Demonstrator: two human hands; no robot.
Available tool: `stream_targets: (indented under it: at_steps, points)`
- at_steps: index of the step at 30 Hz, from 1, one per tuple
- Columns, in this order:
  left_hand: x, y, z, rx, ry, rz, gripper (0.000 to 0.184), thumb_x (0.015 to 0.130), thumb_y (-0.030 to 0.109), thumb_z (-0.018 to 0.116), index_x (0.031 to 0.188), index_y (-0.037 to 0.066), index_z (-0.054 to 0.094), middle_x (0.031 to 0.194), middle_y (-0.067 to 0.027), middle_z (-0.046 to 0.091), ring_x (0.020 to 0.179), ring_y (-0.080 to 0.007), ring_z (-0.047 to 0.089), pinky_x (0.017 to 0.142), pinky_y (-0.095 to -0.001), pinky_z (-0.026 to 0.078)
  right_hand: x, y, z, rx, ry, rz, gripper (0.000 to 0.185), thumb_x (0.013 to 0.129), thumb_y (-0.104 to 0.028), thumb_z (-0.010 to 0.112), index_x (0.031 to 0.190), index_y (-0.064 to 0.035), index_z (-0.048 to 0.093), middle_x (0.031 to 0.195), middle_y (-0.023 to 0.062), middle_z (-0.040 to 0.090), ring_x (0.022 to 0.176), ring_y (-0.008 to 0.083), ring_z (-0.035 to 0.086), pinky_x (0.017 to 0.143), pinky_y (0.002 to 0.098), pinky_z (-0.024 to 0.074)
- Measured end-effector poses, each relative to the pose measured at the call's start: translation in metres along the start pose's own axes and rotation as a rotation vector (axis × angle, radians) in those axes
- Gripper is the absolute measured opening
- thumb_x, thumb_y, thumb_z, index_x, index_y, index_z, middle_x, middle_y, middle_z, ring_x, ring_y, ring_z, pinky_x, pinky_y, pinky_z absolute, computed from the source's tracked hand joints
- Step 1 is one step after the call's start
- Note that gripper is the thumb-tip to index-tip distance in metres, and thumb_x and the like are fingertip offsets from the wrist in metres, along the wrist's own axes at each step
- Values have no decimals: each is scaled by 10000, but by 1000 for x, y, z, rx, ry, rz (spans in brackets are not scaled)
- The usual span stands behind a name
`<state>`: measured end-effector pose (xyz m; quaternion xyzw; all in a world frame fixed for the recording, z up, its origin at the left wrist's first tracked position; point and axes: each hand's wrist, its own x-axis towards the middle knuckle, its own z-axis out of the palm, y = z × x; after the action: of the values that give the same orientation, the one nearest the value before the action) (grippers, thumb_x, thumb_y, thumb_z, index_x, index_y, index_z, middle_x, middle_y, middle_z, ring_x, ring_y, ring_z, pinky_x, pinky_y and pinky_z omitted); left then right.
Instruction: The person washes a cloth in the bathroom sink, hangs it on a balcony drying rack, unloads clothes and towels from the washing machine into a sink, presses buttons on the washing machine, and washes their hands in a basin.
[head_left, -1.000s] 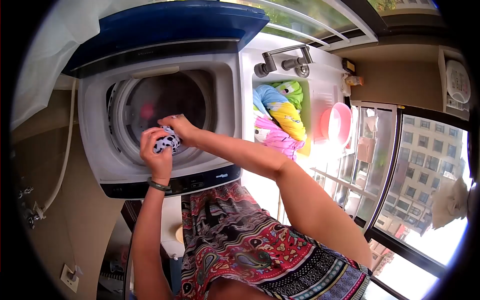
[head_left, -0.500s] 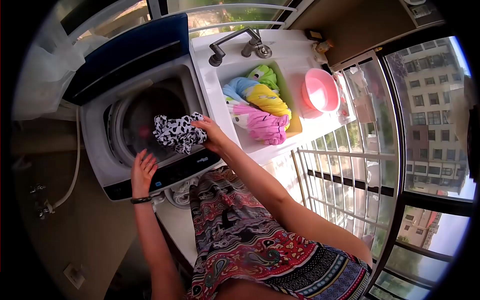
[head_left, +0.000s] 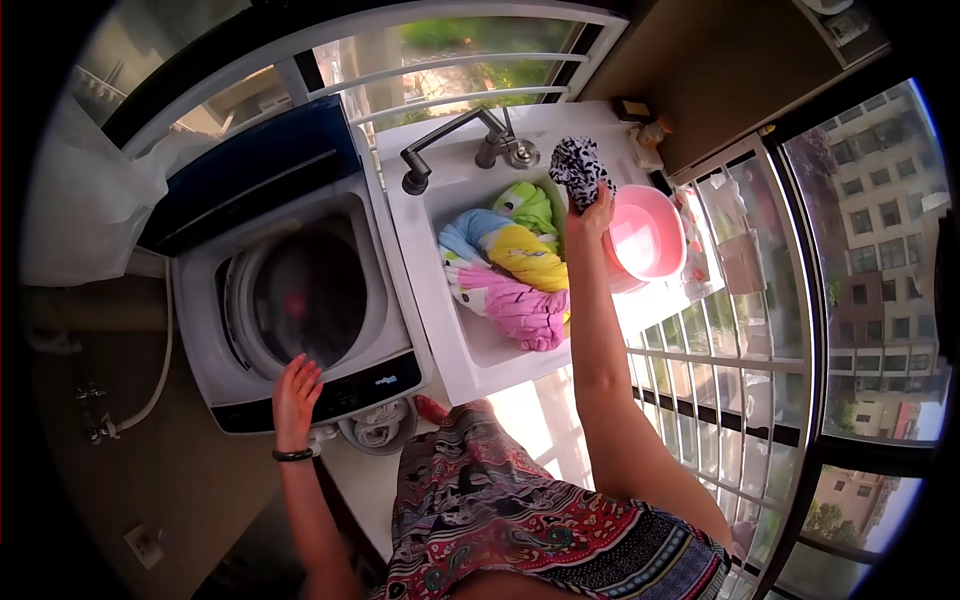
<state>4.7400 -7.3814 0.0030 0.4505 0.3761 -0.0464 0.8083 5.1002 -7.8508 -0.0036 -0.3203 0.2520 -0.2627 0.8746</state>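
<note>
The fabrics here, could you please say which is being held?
The black-and-white patterned cloth, in the right hand; the green, blue, yellow and pink fabric lies in the white sink.

From the wearer's head, the view looks forward-down over washer and sink.

Washing machine: over on the left, lid standing at its back, hose along its left side
Left hand: out here, over the machine's front edge
Bucket: low down, just before the machine, fabric inside
Sink: right alongside the machine, laundry lying in it, tap standing behind
Basin: on the counter, to the right of the sink
Right hand: way over right, near the basin, holding a cloth between basin and tap
Window: behind the tap
</note>
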Motion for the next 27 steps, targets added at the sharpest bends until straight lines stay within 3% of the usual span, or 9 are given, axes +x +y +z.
stream_targets:
  at_steps: [2, 5, 7, 9, 13, 17, 19, 24, 27]
  points:
    - [5, -1, 13, 30, 70, 14, 435, 956, 350, 482, 1295, 78, 499, 1237, -93, 541, 1141, -213, 524, 959, -358, 409, 86, 21, 0, -204, 120, -456, 530, 758, -231, 733, 1144, 27, 477, 1058, 148, 574, 911, 263, 598, 769, 341, 501]
    - [12, 0, 17, 114, 170, 12, 451, 963, 359, 470, 1298, 58, 489, 1228, -112, 549, 1116, -211, 545, 922, -346, 442, 148, 25, -7, -1368, -129, -908, 767, 744, -460, 736, 1233, 50, 437, 1254, 256, 466, 1195, 388, 409, 975, 442, 378]
    - [17, 0, 25, 238, 239, 89, 410, 968, 353, 480, 1241, 53, 542, 1161, -97, 596, 1073, -181, 570, 895, -311, 452, 256, 76, -57, -1881, -604, -348, 979, 691, -589, 702, 1385, 7, 355, 1366, 272, 397, 1267, 392, 367, 1054, 443, 295]
    - [15, 5, 40, 283, 303, 112, 384, 978, 349, 476, 1228, 69, 559, 1143, -71, 612, 1079, -158, 568, 891, -289, 440, 255, 79, -59, -1774, -683, -122, 989, 695, -568, 685, 1391, 39, 332, 1337, 246, 468, 1304, 434, 312, 1069, 435, 288]
    - [25, -10, 19, 437, 346, 309, 299, 968, 252, 500, 1173, 59, 603, 1101, -52, 637, 1024, -119, 590, 852, -241, 429, 104, 58, -22, -1588, -749, -869, 381, 847, -188, 619, 1133, 55, 560, 1119, 236, 587, 1053, 370, 552, 919, 427, 424]
    - [25, -9, -7, 974, 570, 580, 190, 905, 114, 564, 1044, 10, 639, 941, -99, 661, 841, -220, 632, 729, -305, 466, -94, 69, 9, -1377, -1141, -487, 154, 866, -102, 603, 995, -37, 657, 955, 135, 640, 828, 236, 632, 661, 310, 520]
    - [26, -6, -22, 1218, 649, 790, 149, 863, 81, 569, 978, 22, 644, 877, -147, 618, 799, -342, 572, 736, -403, 459, -167, 89, 28, -1291, -1374, -364, 99, 872, -71, 593, 919, -22, 665, 921, 124, 642, 776, 232, 633, 600, 287, 524]
    - [35, -15, -57, 1357, 791, 832, 142, 832, 83, 589, 949, 54, 664, 929, -102, 628, 986, -297, 567, 933, -454, 399, -282, 212, 49, -1176, -1961, -372, 145, 811, -45, 567, 908, -35, 675, 922, 192, 641, 838, 383, 628, 763, 448, 518]
    - [39, -21, -63, 1304, 811, 820, 152, 830, 71, 585, 955, 68, 671, 966, -76, 627, 1059, -287, 558, 1028, -531, 304, -302, 334, 29, -1692, -2172, -396, 231, 802, -59, 519, 974, -18, 668, 931, 208, 653, 864, 397, 627, 780, 426, 527]
